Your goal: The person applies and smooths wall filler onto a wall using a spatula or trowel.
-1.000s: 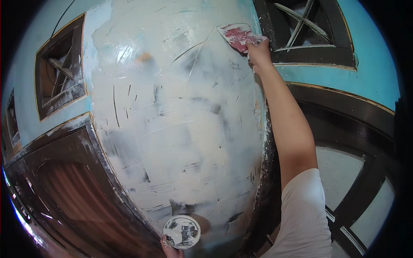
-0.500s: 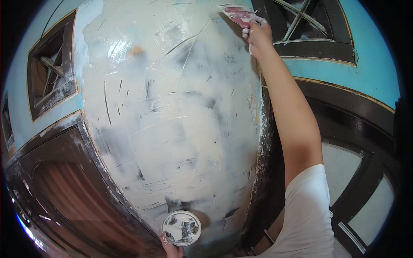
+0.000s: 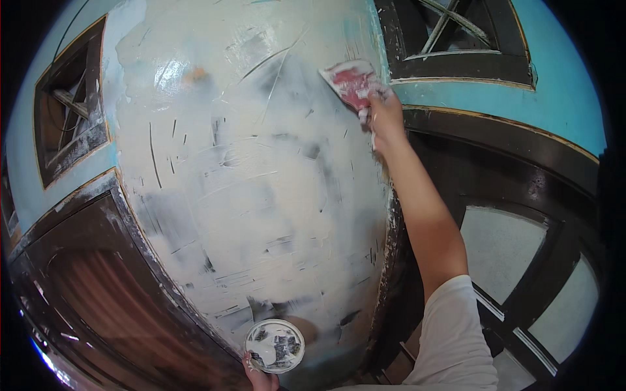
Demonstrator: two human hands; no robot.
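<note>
My right hand (image 3: 386, 112), smeared with white paste, grips a red putty knife (image 3: 352, 83) whose wide blade is coated in filler. The blade lies at the upper right part of the wall (image 3: 261, 176), close to or against its surface. Pale filler covers this wall unevenly, with grey patches and scrape lines showing. Low in the picture my left hand (image 3: 259, 376) holds a round white tub (image 3: 275, 347) by its rim side. White filler and dark patches show inside the tub. Most of the left fingers are hidden beneath it.
A brown wooden door (image 3: 98, 280) stands at the left, below a small dark-framed window (image 3: 70, 104). To the right are another dark-framed window (image 3: 456, 39) with crossed bars and a dark door with pale panels (image 3: 502, 251). Turquoise paint (image 3: 561, 78) surrounds the right window.
My right hand has brought the putty knife down the wall from near the top edge, and the elbow has dropped. The left hand and tub stay almost in place; the view has shifted slightly.
</note>
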